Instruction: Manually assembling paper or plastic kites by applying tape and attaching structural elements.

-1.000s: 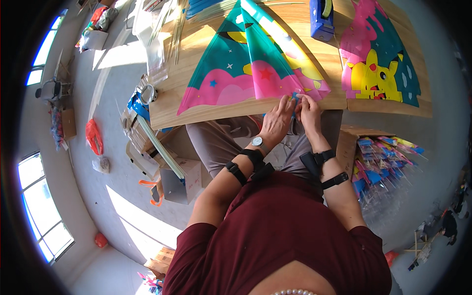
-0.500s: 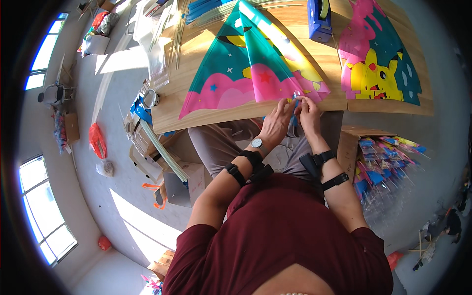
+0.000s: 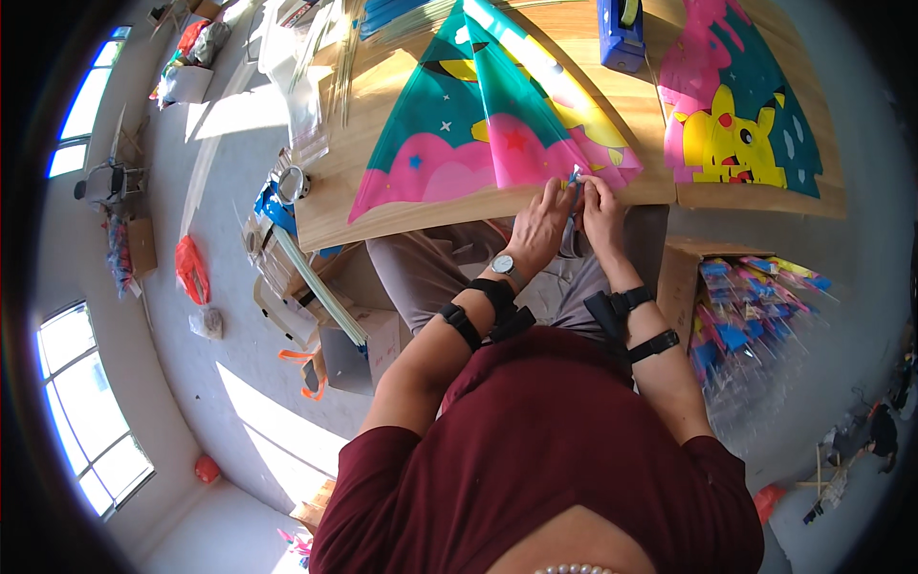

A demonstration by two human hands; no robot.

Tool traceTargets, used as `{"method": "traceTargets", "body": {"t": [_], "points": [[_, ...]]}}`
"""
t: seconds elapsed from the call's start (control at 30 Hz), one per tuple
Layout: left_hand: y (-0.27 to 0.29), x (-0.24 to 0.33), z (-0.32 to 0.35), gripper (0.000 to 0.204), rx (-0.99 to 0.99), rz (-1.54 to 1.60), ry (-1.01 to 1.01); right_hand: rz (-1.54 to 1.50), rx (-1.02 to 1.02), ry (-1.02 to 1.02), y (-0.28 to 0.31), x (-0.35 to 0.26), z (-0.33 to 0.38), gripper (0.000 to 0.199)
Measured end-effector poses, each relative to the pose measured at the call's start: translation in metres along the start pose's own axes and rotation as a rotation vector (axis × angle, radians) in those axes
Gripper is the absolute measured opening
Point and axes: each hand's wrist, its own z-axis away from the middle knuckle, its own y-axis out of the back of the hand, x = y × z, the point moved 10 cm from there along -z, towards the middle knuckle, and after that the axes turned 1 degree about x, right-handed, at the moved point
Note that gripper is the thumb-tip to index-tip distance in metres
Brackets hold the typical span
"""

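Your left hand [image 3: 540, 230] and your right hand [image 3: 601, 212] sit close together at the near edge of the table [image 3: 402, 210]. Between their fingertips you pinch a thin blue stick [image 3: 574, 182], which stands almost upright (it is too small to say more about it). Both hands are closed on it, the left from one side and the right from the other.

The stick sits right at the bottom corner of the kite [image 3: 488, 134], where the pink part ends. The kite lies flat on the table, just past your fingers. It is green and pink with yellow in the middle, and its point aims away from you.

A second kite [image 3: 736, 124] lies to your right, with a yellow cartoon animal on it. A blue tape holder [image 3: 622, 33] stands on the far side of the table, between the two kites.

Down by your right leg is a box of wrapped kites [image 3: 746, 316].
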Motion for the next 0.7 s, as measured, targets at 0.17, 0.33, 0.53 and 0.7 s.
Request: {"method": "traceTargets", "body": {"t": [0.17,0.33,0.53,0.7], "points": [[0.003,-0.001,0.002,0.065,0.028,0.004,0.011,0.350,0.149,0.334,0.010,-0.050,0.010,0.018],[0.004,0.004,0.001,0.066,0.044,0.017,-0.017,0.408,0.149,0.308,0.031,-0.052,-0.012,0.018],[0.004,0.003,0.002,0.067,0.038,0.011,-0.022,0.430,0.078,0.344,0.023,-0.051,-0.025,0.015],[0.002,0.002,0.003,0.067,0.029,-0.006,-0.019,0.643,0.061,0.449,0.008,-0.058,-0.028,0.014]]}}
